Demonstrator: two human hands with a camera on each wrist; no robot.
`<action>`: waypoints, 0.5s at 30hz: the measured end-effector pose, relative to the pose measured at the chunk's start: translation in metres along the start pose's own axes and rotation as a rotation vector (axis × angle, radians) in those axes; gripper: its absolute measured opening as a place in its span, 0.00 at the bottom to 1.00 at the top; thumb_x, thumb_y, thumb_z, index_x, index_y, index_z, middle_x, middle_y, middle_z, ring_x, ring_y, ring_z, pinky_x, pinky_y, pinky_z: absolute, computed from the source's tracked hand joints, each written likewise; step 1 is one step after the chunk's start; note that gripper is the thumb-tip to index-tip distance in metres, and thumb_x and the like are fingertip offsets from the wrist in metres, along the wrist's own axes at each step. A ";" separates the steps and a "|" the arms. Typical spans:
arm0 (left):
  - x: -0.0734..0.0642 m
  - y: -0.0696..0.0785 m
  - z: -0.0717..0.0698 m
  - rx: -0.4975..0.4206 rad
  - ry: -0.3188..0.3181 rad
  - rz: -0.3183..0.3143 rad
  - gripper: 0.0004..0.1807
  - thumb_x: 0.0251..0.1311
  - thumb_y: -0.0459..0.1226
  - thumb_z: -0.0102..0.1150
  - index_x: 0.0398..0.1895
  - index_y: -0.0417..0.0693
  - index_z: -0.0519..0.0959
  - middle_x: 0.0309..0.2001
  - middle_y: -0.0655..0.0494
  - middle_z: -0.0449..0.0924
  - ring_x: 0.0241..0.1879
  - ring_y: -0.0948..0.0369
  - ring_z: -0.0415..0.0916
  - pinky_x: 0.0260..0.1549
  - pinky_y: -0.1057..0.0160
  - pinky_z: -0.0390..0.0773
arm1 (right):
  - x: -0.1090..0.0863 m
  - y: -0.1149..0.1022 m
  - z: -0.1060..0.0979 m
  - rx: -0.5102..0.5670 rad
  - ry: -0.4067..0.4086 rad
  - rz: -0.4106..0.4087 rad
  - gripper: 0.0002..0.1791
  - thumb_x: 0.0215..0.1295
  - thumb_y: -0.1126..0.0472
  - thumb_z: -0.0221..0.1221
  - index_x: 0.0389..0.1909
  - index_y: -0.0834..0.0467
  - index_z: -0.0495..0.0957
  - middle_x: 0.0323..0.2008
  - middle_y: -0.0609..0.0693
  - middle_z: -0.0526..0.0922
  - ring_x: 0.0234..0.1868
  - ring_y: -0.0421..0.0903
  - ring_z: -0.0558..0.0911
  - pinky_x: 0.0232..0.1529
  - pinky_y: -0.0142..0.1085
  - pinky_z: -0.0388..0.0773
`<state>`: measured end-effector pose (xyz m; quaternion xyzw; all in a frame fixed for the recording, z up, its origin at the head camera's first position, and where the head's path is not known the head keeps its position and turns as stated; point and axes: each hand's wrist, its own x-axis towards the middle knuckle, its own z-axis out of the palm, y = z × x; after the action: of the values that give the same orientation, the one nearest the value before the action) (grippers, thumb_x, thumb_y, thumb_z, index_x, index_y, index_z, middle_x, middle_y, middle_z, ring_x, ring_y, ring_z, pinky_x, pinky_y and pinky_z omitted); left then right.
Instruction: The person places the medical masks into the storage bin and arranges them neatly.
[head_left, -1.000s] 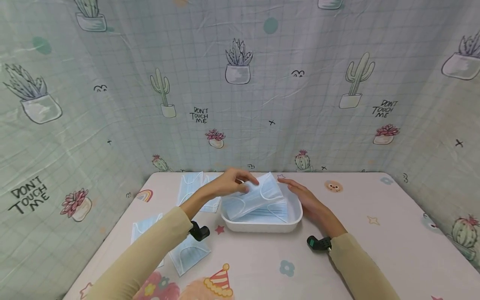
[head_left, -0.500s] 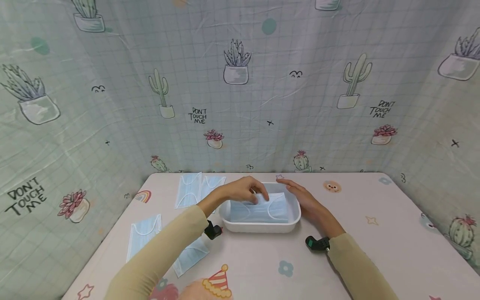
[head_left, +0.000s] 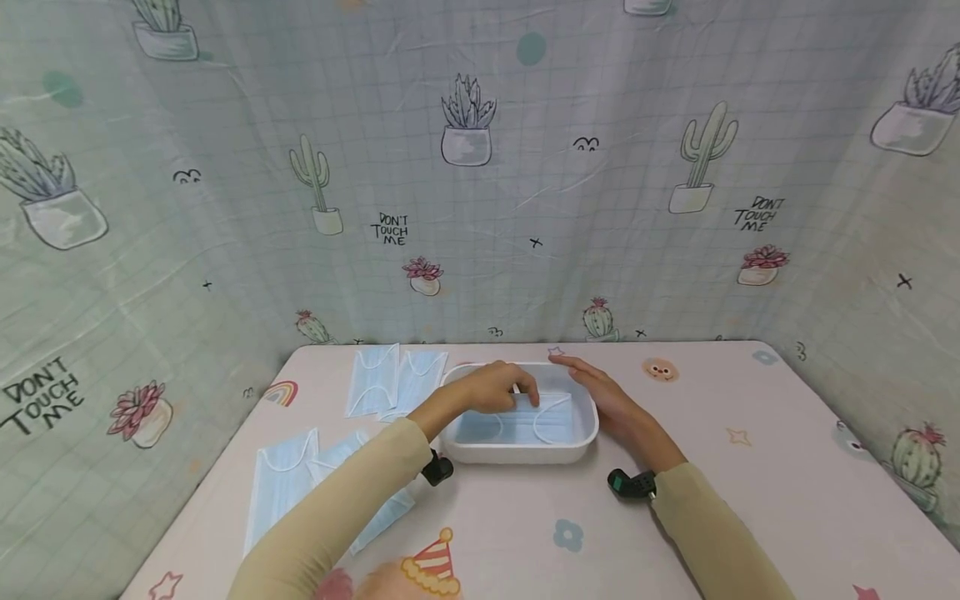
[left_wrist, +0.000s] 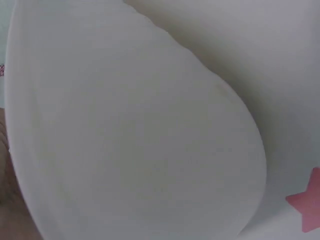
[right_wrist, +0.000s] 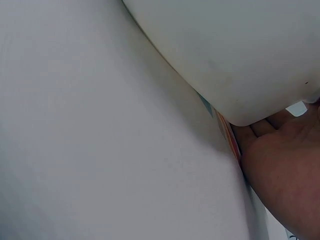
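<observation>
1 tub (head_left: pixel 517 455) | 4 masks (head_left: pixel 372 380) outside | left hand (head_left: pixel 495 387) over it, cannot tell grip | right hand (head_left: pixel 613 407) beside it, fingers straight

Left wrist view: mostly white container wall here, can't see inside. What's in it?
Observer: At least one light blue mask lies flat in the white container.
Operator: My frame has only a sliver of a hand at the edge. Where's the left hand?
Observer: Reaching over the container's left side, at the mask's far edge. Can't tell if it's gripping.
Operator: And the right hand?
Observer: Outside the container, along its right side, with its fingers extended toward the far corner.
</observation>
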<state>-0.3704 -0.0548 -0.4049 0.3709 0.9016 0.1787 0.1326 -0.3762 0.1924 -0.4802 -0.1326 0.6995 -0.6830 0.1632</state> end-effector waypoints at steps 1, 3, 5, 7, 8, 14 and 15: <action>0.000 0.000 0.001 0.020 0.005 -0.006 0.27 0.56 0.19 0.51 0.44 0.56 0.89 0.52 0.58 0.88 0.54 0.60 0.81 0.53 0.61 0.81 | 0.000 0.000 0.000 -0.002 0.002 0.000 0.26 0.85 0.57 0.36 0.79 0.49 0.63 0.85 0.45 0.45 0.85 0.55 0.45 0.80 0.56 0.51; 0.001 0.000 0.001 0.050 0.010 -0.017 0.27 0.56 0.19 0.51 0.45 0.56 0.90 0.51 0.57 0.88 0.53 0.60 0.82 0.52 0.61 0.81 | 0.000 -0.001 0.000 -0.005 0.001 0.001 0.26 0.85 0.57 0.36 0.79 0.49 0.62 0.85 0.45 0.45 0.85 0.55 0.46 0.80 0.55 0.52; 0.001 0.000 0.002 0.079 0.011 -0.030 0.27 0.57 0.19 0.51 0.46 0.56 0.90 0.51 0.57 0.89 0.53 0.60 0.82 0.51 0.61 0.82 | 0.000 -0.001 0.000 -0.005 0.006 0.008 0.26 0.85 0.57 0.36 0.79 0.49 0.63 0.85 0.44 0.45 0.84 0.55 0.49 0.79 0.54 0.54; 0.002 0.001 0.003 0.102 0.015 -0.035 0.26 0.58 0.20 0.52 0.47 0.56 0.90 0.51 0.58 0.89 0.53 0.61 0.82 0.51 0.61 0.81 | 0.000 -0.001 0.001 -0.008 0.009 0.011 0.26 0.85 0.57 0.36 0.79 0.48 0.63 0.85 0.45 0.45 0.84 0.55 0.50 0.79 0.54 0.54; 0.002 0.002 0.003 0.109 0.016 -0.037 0.25 0.58 0.21 0.53 0.48 0.55 0.90 0.52 0.58 0.89 0.52 0.61 0.82 0.50 0.61 0.81 | 0.000 0.000 0.001 -0.007 0.010 0.013 0.26 0.85 0.57 0.37 0.78 0.48 0.63 0.85 0.45 0.45 0.84 0.55 0.51 0.79 0.54 0.54; 0.002 0.003 0.005 0.117 0.044 -0.041 0.18 0.64 0.29 0.58 0.52 0.52 0.89 0.55 0.57 0.88 0.52 0.59 0.84 0.51 0.60 0.83 | 0.001 0.000 0.000 -0.007 0.003 0.011 0.26 0.85 0.57 0.36 0.79 0.48 0.63 0.85 0.44 0.46 0.84 0.56 0.52 0.79 0.55 0.54; 0.001 0.003 0.006 0.114 0.051 -0.039 0.17 0.65 0.30 0.58 0.52 0.52 0.88 0.55 0.57 0.87 0.53 0.58 0.84 0.53 0.59 0.83 | 0.001 0.000 -0.001 -0.010 0.002 0.009 0.26 0.85 0.57 0.36 0.79 0.49 0.63 0.85 0.44 0.45 0.84 0.56 0.52 0.80 0.55 0.54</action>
<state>-0.3671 -0.0509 -0.4089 0.3554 0.9205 0.1341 0.0918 -0.3771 0.1926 -0.4804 -0.1296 0.7037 -0.6788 0.1650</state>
